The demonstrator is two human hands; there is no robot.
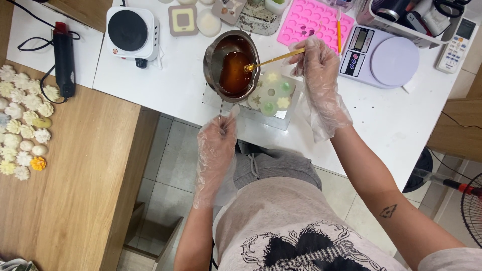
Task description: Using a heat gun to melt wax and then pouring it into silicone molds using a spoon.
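Amber liquid in steel pot [232, 65], gold spoon [273, 60], pink mold [311, 22], lilac scale [379, 55].

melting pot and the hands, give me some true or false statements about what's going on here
1. The left hand grips the handle of the metal melting pot. True.
2. The pot is empty. False: it holds an amber liquid.
3. The right hand holds a gold spoon with its bowl over the pot. True.
4. Both hands are bare. False: each wears a clear plastic glove.
5. The pot stands on the white hot plate. False: it is held over a clear mould with small shaped pieces, apart from the hot plate.
6. A pink mould lies beside a digital scale. True.
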